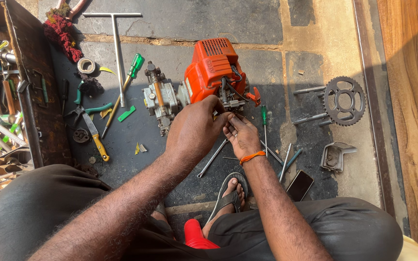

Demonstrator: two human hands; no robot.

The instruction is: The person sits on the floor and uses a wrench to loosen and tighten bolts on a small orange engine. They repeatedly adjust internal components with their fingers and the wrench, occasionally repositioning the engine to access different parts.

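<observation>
An orange small engine point(213, 67) with a bare grey metal block point(159, 99) on its left lies on the dark stone floor. My left hand point(194, 128) rests against the engine's near side, fingers curled at the cables and carburettor part point(232, 102). My right hand point(242, 135), with an orange thread on the wrist, meets it there, fingertips pinching at the same spot. What the fingers hold is hidden.
An open toolbox point(6, 96) of spanners stands at the left. Pliers point(81, 110), a knife point(95, 137), a green screwdriver point(132, 67), a T-handle wrench point(117, 48) and a tape roll point(86, 65) lie nearby. A sprocket point(344, 100), grey cover point(334, 155), phone point(300, 184) and rods are at the right.
</observation>
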